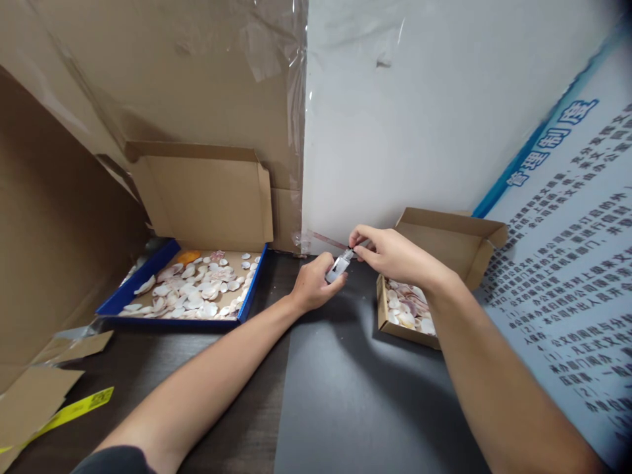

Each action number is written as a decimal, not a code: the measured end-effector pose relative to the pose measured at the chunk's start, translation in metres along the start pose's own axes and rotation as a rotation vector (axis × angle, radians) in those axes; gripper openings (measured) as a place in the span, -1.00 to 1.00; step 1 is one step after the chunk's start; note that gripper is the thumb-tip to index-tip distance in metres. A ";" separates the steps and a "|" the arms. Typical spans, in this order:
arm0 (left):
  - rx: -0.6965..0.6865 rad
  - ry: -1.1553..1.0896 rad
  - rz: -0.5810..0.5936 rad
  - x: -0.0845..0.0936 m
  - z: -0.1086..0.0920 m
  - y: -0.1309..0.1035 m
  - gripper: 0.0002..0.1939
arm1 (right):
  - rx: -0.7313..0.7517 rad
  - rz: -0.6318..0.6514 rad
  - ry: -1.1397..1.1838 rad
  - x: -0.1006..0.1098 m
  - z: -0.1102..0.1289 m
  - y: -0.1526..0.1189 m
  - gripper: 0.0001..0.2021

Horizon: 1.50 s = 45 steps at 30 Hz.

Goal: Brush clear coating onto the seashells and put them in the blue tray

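My left hand [316,283] is closed around a small silver-white handheld device [338,268] with a narrow, partly clear neck; its exact kind I cannot make out. The device tilts up and to the right. At its upper end, my right hand [382,250] pinches a tiny dark piece with thumb and forefinger. Whether that piece is fixed to the neck does not show. Both hands are above the back of the table, between two open boxes. Left of them is a blue-edged box [172,320] of seashells [197,289]; a smaller cardboard box [407,334] of shells is partly behind my right forearm.
A dark grey mat [345,395] covers the right part of the dark table [232,395]. Torn cardboard [42,395] and a yellow strip [74,411] lie at the left. Cardboard and a white panel [385,131] wall the back; a printed board [567,263] stands at the right.
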<state>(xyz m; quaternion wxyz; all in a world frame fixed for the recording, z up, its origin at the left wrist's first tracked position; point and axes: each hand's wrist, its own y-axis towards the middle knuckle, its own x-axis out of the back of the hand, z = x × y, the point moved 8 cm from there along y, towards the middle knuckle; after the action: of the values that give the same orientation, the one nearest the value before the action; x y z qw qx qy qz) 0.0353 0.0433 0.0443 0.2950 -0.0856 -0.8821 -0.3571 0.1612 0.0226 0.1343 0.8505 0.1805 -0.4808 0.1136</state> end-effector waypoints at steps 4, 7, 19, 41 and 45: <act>0.004 0.007 -0.001 0.000 0.000 0.000 -0.68 | -0.010 0.023 0.016 -0.001 0.000 -0.001 -0.85; 0.002 0.011 -0.004 0.001 0.000 0.000 -0.68 | -0.003 0.025 0.023 -0.001 0.000 -0.001 -0.81; 0.001 0.015 -0.011 0.001 -0.001 0.000 -0.69 | 0.033 -0.019 -0.057 -0.001 0.000 0.004 -0.84; 0.006 0.007 -0.022 0.001 0.002 0.000 -0.68 | 0.018 -0.030 0.000 0.000 -0.003 0.002 -0.79; 0.016 0.014 -0.030 0.001 0.003 0.000 -0.69 | 0.066 -0.078 -0.030 0.002 -0.001 0.004 -0.77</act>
<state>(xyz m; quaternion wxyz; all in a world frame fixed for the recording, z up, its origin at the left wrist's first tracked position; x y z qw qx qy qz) 0.0328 0.0451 0.0435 0.2963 -0.0675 -0.8840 -0.3551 0.1622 0.0267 0.1364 0.8407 0.2286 -0.4820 0.0933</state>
